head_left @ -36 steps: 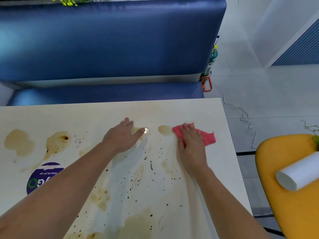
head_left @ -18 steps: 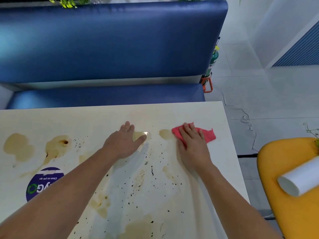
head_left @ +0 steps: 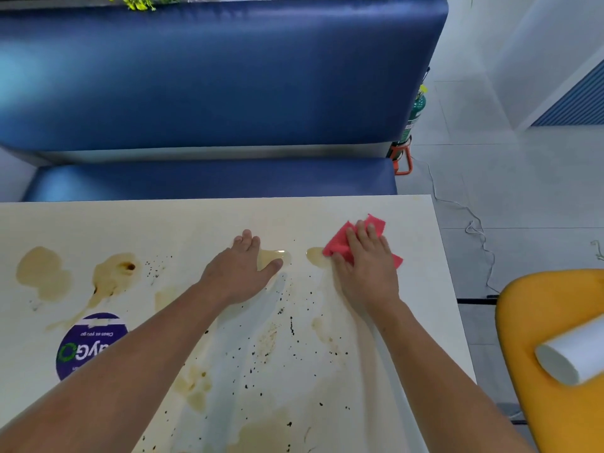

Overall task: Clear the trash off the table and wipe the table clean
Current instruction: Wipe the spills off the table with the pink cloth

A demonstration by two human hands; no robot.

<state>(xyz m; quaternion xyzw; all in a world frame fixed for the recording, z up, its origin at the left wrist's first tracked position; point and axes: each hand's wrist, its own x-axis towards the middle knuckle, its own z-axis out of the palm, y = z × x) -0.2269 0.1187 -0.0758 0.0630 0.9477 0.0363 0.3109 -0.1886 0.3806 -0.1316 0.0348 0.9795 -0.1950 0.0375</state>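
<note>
The cream table (head_left: 196,220) is marked with brown liquid stains (head_left: 42,273) and scattered black specks (head_left: 291,325). My right hand (head_left: 366,266) presses flat on a pink cloth (head_left: 340,241) near the table's far right, its fingers straight; the cloth's left edge touches a small brown puddle (head_left: 315,255). My left hand (head_left: 240,271) rests palm-down on the table to the left of it, the thumb lying over another wet puddle (head_left: 273,255). A streaky wiped band runs from between the hands towards me.
A purple round sticker (head_left: 85,344) sits on the table at left. A blue padded bench (head_left: 212,86) faces the far edge. At right stands a yellow chair (head_left: 539,322) bearing a white roll (head_left: 575,354). A green cylinder (head_left: 413,122) stands on the floor behind the bench.
My right hand has slid the pink cloth a little away from me, and the cloth has turned under the fingers. My left hand has stayed put on the table.
</note>
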